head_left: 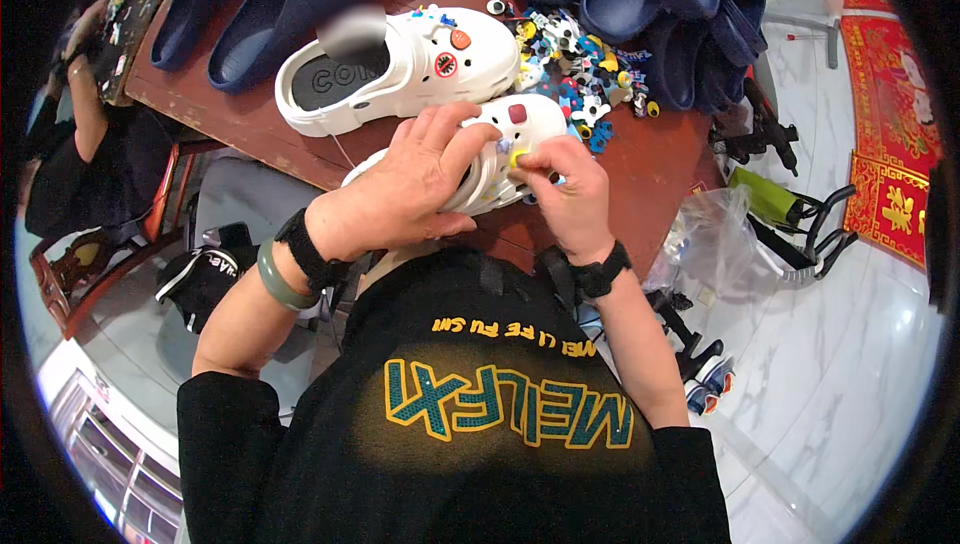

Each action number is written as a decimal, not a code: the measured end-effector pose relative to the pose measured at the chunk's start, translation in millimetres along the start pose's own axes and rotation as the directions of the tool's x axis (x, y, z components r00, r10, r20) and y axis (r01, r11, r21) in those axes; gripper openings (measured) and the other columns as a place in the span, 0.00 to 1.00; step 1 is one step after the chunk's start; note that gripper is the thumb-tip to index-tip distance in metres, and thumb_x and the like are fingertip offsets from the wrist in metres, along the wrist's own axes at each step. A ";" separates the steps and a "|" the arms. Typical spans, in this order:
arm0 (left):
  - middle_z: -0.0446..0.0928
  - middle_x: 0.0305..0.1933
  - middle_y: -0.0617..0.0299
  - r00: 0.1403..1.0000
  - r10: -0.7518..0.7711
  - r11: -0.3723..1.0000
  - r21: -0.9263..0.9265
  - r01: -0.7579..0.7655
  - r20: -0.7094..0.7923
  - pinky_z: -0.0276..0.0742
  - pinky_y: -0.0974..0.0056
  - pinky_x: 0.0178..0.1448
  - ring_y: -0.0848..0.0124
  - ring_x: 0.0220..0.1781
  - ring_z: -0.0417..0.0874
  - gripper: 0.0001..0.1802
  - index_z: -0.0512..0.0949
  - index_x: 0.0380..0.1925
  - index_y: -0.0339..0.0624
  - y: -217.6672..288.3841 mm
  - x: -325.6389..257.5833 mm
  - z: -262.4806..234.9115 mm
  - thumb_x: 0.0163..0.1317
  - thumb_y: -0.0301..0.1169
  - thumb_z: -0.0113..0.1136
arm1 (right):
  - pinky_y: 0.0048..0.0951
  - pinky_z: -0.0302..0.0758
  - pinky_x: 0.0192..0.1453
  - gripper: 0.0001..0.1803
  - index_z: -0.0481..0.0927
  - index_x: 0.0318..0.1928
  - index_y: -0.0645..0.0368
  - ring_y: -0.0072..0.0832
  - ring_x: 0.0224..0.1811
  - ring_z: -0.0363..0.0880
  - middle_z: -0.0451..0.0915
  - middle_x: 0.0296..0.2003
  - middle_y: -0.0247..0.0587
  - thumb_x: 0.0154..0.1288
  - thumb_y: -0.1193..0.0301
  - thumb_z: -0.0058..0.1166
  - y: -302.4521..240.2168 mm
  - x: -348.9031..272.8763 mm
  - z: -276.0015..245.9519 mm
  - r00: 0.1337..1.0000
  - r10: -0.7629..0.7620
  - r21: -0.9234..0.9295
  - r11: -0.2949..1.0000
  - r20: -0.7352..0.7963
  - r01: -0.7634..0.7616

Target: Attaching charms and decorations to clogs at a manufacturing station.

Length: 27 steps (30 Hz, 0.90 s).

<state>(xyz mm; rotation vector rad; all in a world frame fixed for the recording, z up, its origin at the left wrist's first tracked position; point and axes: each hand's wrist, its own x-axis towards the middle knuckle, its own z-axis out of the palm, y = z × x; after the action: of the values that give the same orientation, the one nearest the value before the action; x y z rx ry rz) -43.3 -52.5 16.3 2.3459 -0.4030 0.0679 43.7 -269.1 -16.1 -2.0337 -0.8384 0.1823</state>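
My left hand (400,184) is closed round a white foam clog (545,119), its fingers over the upper and strap and its palm over the heel part. With thumb and fingers pinched, my right hand (575,194) grips a small yellow shoe charm (517,159) at the clog's side, against the upper. A dark red square charm (517,114) sits on the toe. Just beyond lies the second white clog (420,69), toe to the right, with a strawberry-like charm (460,39) and a round red-and-white charm (446,65) on it.
Loose colourful charms (590,64) lie heaped right of the white clogs. Navy clogs (690,14) are stacked at the far right of the red-brown table (655,159), and more navy clogs (290,9) lie at the far left. Another person's arm (86,109) shows at left.
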 end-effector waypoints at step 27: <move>0.61 0.60 0.46 0.997 -0.032 0.995 0.091 0.039 -0.076 0.65 0.48 0.58 0.48 0.62 0.65 0.54 0.59 0.61 0.43 -4.4 1.8 26.8 0.31 0.36 0.79 | 0.39 0.63 0.48 0.12 0.75 0.33 0.58 0.39 0.40 0.66 0.71 0.30 0.40 0.49 0.74 0.66 9.9 -1.5 2.1 0.994 -0.106 -0.198 0.975 -0.022 0.100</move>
<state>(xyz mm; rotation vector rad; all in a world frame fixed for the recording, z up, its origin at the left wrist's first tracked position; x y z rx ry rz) -42.1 -68.4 -5.7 2.4323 -0.3279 0.1605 46.5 -272.1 -25.4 -2.1637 -0.9716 0.0084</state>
